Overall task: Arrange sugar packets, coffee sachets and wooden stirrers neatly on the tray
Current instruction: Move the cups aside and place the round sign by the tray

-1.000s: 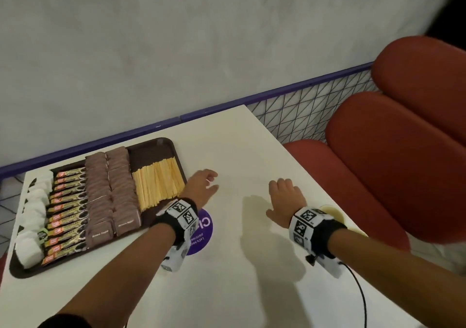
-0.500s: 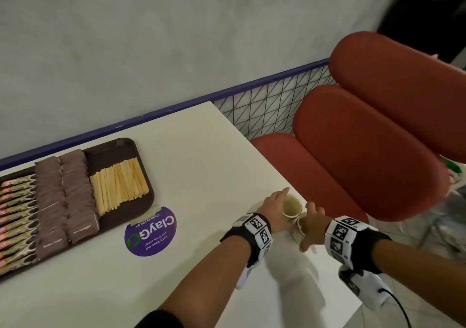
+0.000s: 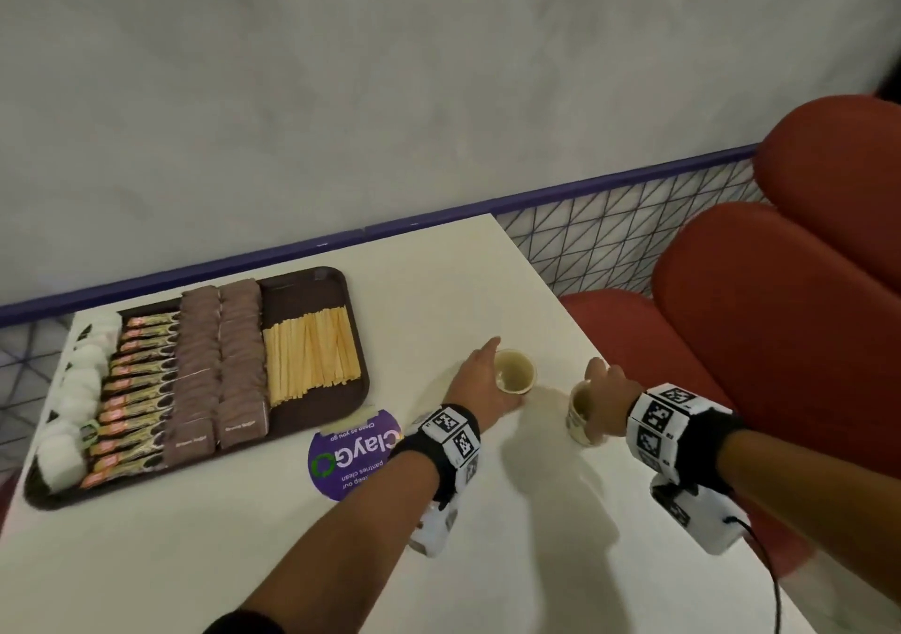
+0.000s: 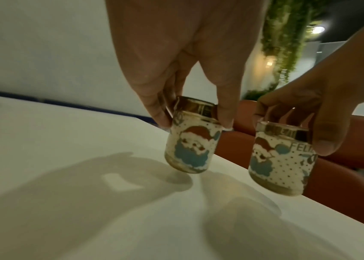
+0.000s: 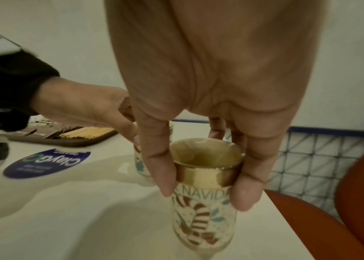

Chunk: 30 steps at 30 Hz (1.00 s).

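Observation:
The brown tray [image 3: 304, 278] lies at the table's far left. On it, from left to right, are white sugar packets [image 3: 73, 399], coffee sachets [image 3: 136, 389], two columns of brown sugar packets [image 3: 219, 365] and a block of wooden stirrers [image 3: 312, 355]. Right of the tray, my left hand [image 3: 482, 382] grips a small Santa-print cup [image 4: 192, 147] by its gold rim, tilted and just off the table. My right hand [image 3: 607, 397] holds a second matching cup [image 5: 203, 216] by the rim near the table's right edge.
A round purple sticker [image 3: 351, 458] lies on the white table [image 3: 244, 560] in front of the tray. Red padded seats [image 3: 780, 341] stand past the right edge, and a wire mesh panel [image 3: 585, 253] runs along the wall.
Both hands went from the table's middle to two cups at the right edge and took hold of them. The left hand has since carried its cup left, away from the other.

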Tool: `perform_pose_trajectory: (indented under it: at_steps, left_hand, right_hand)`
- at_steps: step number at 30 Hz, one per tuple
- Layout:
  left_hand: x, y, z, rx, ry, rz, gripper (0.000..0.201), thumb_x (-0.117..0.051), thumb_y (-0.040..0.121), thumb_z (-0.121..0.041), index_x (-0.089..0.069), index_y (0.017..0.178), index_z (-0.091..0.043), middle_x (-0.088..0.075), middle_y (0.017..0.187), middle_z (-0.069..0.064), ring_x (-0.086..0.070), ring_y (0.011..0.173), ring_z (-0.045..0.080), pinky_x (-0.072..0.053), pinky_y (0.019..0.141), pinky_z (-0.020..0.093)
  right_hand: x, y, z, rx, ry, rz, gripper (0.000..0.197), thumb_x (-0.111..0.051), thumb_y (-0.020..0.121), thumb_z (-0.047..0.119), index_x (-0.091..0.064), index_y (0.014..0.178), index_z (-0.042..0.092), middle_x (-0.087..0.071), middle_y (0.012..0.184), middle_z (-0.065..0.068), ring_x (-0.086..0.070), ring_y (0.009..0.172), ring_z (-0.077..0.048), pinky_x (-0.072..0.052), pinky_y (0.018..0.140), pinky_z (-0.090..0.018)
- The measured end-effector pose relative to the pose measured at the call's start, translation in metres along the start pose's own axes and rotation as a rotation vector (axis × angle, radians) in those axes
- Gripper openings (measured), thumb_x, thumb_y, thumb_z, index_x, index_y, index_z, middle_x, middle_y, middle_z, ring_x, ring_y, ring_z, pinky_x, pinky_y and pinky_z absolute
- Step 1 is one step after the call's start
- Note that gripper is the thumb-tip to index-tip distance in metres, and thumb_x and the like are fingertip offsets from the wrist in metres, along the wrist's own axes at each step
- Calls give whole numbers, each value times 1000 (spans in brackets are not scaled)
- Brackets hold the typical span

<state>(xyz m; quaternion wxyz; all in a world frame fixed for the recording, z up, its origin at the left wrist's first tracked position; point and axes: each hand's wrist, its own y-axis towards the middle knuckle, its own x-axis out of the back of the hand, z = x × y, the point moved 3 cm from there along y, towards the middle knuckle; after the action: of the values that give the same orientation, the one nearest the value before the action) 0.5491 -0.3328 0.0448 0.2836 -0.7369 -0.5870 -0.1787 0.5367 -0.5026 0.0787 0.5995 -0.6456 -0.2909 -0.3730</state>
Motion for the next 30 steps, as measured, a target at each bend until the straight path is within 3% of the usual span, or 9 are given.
perform_pose_trajectory:
  at_steps: [7, 11, 15, 18, 24, 30]
  left_hand:
    - [82, 14, 61, 154, -117, -242, 94, -79, 72, -23, -23, 147, -15, -40, 142, 7, -38, 132, 24, -32, 110, 34]
    - [96, 16, 91, 212, -196, -308, 99, -80, 71, -20, -18, 148, -17, -39, 144, 5, -37, 133, 23, -32, 112, 37]
    - [100, 18, 113, 241, -259, -365, 103, -81, 68, -21, -17, 148, -21, -48, 134, 5, -45, 127, 24, -39, 107, 41]
    - [102, 21, 119, 244, -301, -375, 106, -80, 68, -20, -11, 148, -25, -50, 131, 3, -50, 121, 22, -42, 104, 38]
    - [97, 27, 132, 234, -327, -323, 108, -81, 60, -29, -12, 141, -43, -54, 127, -1, -55, 116, 21, -49, 98, 44]
    - [94, 29, 131, 225, -355, -313, 119, -81, 66, -18, 5, 145, -41, -52, 129, 0, -53, 119, 20, -46, 101, 42]
  right_hand:
    - [52, 66, 109, 220, 8, -102, 68, -73, 67, 16, -33, 123, 16, -36, 122, -9, -50, 107, -33, -48, 82, -39]
    - [67, 90, 164, 294, 64, -132, 73, -73, 71, 16, -33, 131, 24, -32, 126, -13, -54, 105, -38, -50, 90, -44]
    - [68, 109, 210, 381, 109, -144, 71, -70, 75, 18, -33, 135, 27, -30, 130, -12, -53, 109, -38, -47, 95, -44]
    - [63, 117, 237, 434, 134, -157, 72, -68, 77, 16, -31, 137, 31, -30, 132, -10, -49, 115, -36, -44, 99, -45]
    - [57, 126, 264, 461, 150, -151, 74, -71, 78, 15, -32, 139, 28, -30, 135, -9, -47, 119, -34, -43, 102, -45]
    - [49, 133, 274, 462, 173, -157, 76, -71, 78, 12, -31, 140, 26, -32, 138, -9, -46, 122, -31, -43, 102, -41]
